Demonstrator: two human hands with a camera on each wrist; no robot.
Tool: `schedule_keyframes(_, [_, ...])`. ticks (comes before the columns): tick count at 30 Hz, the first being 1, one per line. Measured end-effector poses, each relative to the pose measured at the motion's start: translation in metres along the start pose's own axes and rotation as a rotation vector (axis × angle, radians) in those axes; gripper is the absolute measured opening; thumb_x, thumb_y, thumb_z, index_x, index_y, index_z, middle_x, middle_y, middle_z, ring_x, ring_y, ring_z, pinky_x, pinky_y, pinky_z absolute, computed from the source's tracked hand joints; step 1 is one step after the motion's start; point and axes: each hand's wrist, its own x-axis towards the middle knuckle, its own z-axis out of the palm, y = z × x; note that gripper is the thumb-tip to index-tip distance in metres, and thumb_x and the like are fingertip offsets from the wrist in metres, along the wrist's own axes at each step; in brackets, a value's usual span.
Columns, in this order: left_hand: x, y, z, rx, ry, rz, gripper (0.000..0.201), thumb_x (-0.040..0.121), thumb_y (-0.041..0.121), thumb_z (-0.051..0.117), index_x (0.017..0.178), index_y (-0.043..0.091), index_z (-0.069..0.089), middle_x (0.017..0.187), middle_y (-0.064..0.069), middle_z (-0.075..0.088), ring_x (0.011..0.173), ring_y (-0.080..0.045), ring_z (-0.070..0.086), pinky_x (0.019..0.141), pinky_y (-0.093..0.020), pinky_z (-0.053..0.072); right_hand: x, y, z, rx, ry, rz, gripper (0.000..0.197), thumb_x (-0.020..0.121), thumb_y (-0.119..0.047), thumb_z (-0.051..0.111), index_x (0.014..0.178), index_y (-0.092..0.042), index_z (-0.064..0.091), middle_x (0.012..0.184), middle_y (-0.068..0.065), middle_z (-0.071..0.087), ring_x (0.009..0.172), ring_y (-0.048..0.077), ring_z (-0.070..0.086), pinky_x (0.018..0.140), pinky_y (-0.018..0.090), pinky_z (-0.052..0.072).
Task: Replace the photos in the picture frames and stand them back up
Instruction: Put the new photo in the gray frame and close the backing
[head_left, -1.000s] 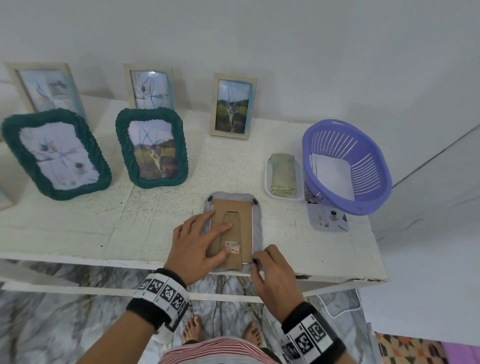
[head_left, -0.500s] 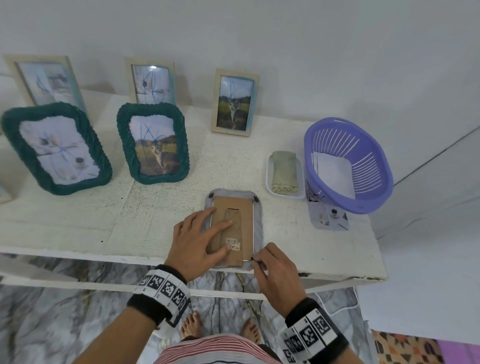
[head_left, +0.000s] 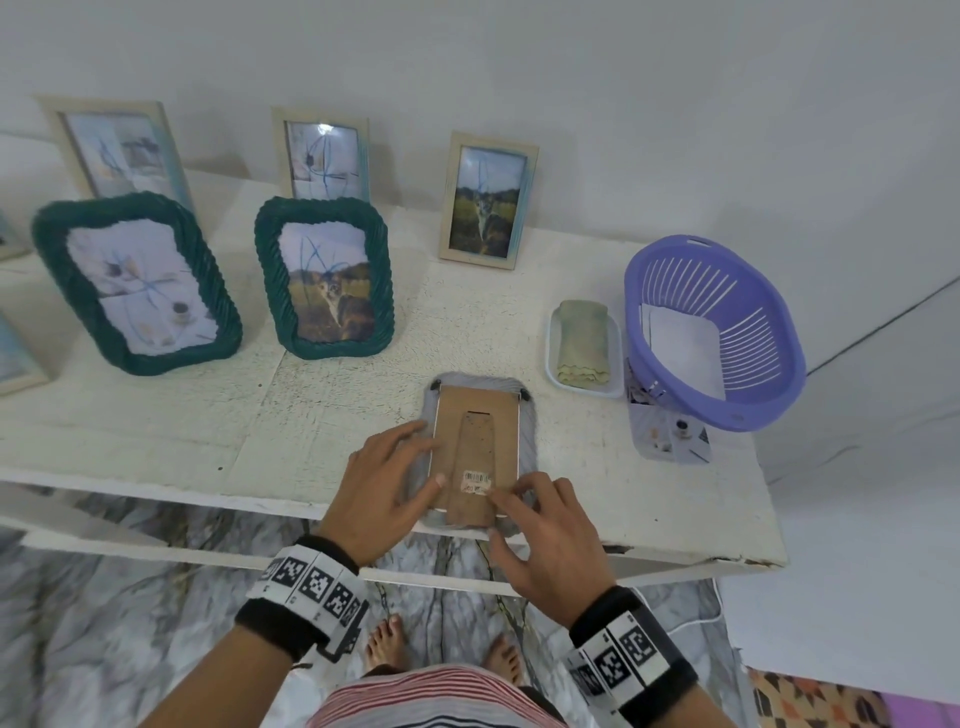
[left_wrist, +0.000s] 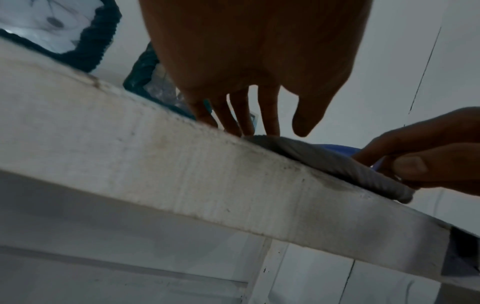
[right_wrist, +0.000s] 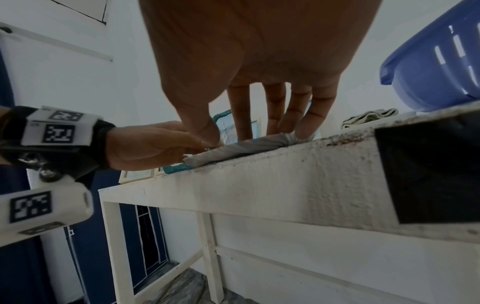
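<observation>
Two green woven frames stand upright at the left of the white table. At its front edge a grey frame lies face down, cardboard backing up. The left hand rests spread, fingers straight, on its left side; the right hand touches its lower right corner with bent fingertips. A purple basket sits far right.

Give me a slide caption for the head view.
Both hands work on a face-down grey frame.
</observation>
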Motion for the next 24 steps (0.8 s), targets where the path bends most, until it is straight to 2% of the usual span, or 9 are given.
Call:
schedule_keyframes(2, [-0.014, -0.001, -0.004, 0.038, 0.074, 0.023, 0.034, 0.089, 0.054, 0.051, 0.108, 0.03, 0.064, 0.125, 0.011, 0.05, 0.114, -0.009, 0.048, 0.092, -0.044, 0.047, -0.001, 0.001, 0.001, 0.006, -0.013, 0.009, 0.036, 0.081, -0.046, 0.06, 0.108, -0.022, 0.065, 0.102, -0.001, 0.054, 0.085, 0.016, 0.046, 0.069, 0.025, 0.047])
schedule_keyframes(5, [-0.032, 0.001, -0.003, 0.087, 0.132, 0.056, 0.029, 0.086, 0.051, 0.056, 0.095, 0.026, 0.067, 0.105, 0.01, 0.051, 0.096, -0.009, 0.053, 0.078, -0.035, 0.051, 0.0, 0.001, 0.003, -0.002, -0.014, 0.009, 0.039, 0.08, -0.048, 0.061, 0.109, -0.022, 0.065, 0.103, 0.0, 0.054, 0.086, 0.018, 0.048, 0.068, 0.026, 0.049])
schedule_keyframes(8, [-0.038, 0.003, 0.002, 0.05, 0.16, 0.021, 0.031, 0.087, 0.052, 0.055, 0.094, 0.024, 0.068, 0.096, 0.012, 0.05, 0.09, -0.007, 0.053, 0.076, -0.029, 0.05, -0.001, 0.0, 0.004, -0.001, 0.009, 0.007, 0.038, 0.081, -0.046, 0.061, 0.109, -0.022, 0.065, 0.102, -0.001, 0.054, 0.086, 0.018, 0.047, 0.069, 0.027, 0.05])
schedule_keyframes(13, [-0.036, 0.003, 0.004, -0.124, 0.142, -0.065, 0.028, 0.082, 0.053, 0.058, 0.092, 0.032, 0.073, 0.091, 0.02, 0.053, 0.086, -0.003, 0.058, 0.075, -0.03, 0.053, -0.001, 0.001, 0.005, -0.004, 0.006, 0.013, 0.038, 0.081, -0.046, 0.06, 0.111, -0.022, 0.065, 0.104, -0.001, 0.054, 0.088, 0.019, 0.047, 0.069, 0.028, 0.051])
schedule_keyframes(16, [-0.035, 0.006, 0.002, -0.185, 0.146, -0.103, 0.027, 0.079, 0.052, 0.063, 0.091, 0.031, 0.075, 0.09, 0.017, 0.055, 0.086, -0.006, 0.059, 0.075, -0.02, 0.05, -0.001, 0.001, 0.006, 0.0, 0.005, 0.014, 0.039, 0.082, -0.047, 0.059, 0.112, -0.022, 0.065, 0.104, -0.001, 0.054, 0.088, 0.02, 0.048, 0.07, 0.028, 0.051])
schedule_keyframes(19, [-0.036, 0.006, 0.001, -0.171, 0.163, -0.137, 0.013, 0.079, 0.038, 0.078, 0.088, 0.029, 0.075, 0.089, 0.013, 0.056, 0.086, -0.007, 0.059, 0.076, -0.019, 0.049, -0.002, 0.002, 0.005, -0.003, 0.0, 0.011, 0.039, 0.082, -0.048, 0.059, 0.112, -0.023, 0.065, 0.105, -0.001, 0.053, 0.088, 0.019, 0.047, 0.07, 0.027, 0.051])
schedule_keyframes(24, [-0.035, 0.009, 0.001, -0.246, 0.139, -0.138, 0.005, 0.08, 0.022, 0.079, 0.082, 0.025, 0.076, 0.086, 0.012, 0.06, 0.083, -0.007, 0.062, 0.074, -0.013, 0.048, -0.002, 0.003, 0.005, 0.004, 0.003, 0.01, 0.04, 0.083, -0.049, 0.058, 0.112, -0.023, 0.065, 0.105, -0.001, 0.054, 0.088, 0.019, 0.047, 0.069, 0.027, 0.05])
